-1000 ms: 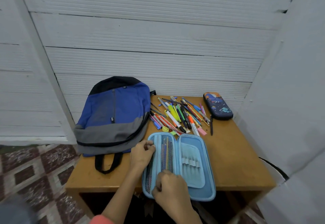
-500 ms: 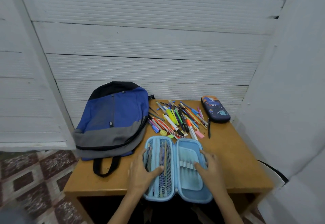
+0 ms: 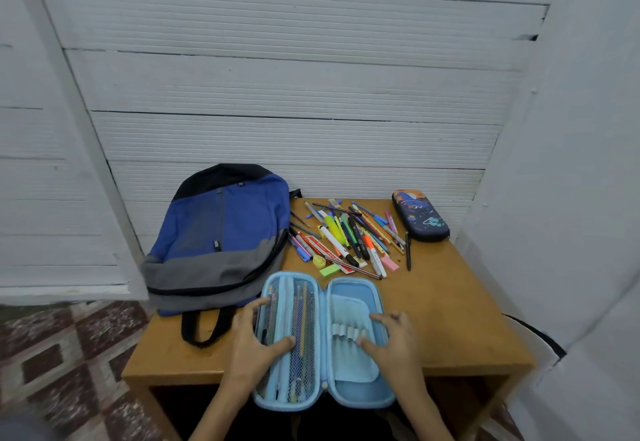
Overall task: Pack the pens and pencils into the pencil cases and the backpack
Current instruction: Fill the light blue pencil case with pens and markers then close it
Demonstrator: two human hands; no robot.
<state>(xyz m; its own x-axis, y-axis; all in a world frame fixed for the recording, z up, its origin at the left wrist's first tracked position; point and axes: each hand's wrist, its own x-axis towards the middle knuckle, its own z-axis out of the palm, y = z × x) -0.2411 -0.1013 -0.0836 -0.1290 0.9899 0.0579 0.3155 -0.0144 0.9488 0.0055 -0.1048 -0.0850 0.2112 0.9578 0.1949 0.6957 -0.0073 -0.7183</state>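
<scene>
A light blue pencil case (image 3: 353, 288) lies open flat at the table's front edge, with several pencils behind the mesh of its left half. My left hand (image 3: 252, 347) grips that left half, fingers over the outer rim and thumb on the mesh. My right hand (image 3: 398, 340) holds the right half, thumb on the inner pocket by the elastic loops. A loose pile of pens, pencils and markers (image 3: 346, 236) lies just beyond the case. A blue and grey backpack (image 3: 221, 232) lies zipped at the left. A dark blue printed pencil case (image 3: 420, 215) sits zipped at the back right.
The wooden table (image 3: 450, 302) stands against a white ribbed wall, with a white panel close on the right. A single black pen (image 3: 408, 250) lies apart from the pile. Small erasers and a yellow sharpener lie at the pile's near edge. Patterned floor tiles show at the left.
My right hand moved from the near end of the mesh half to the case's right half. My left hand slid down the left rim, thumb onto the mesh.
</scene>
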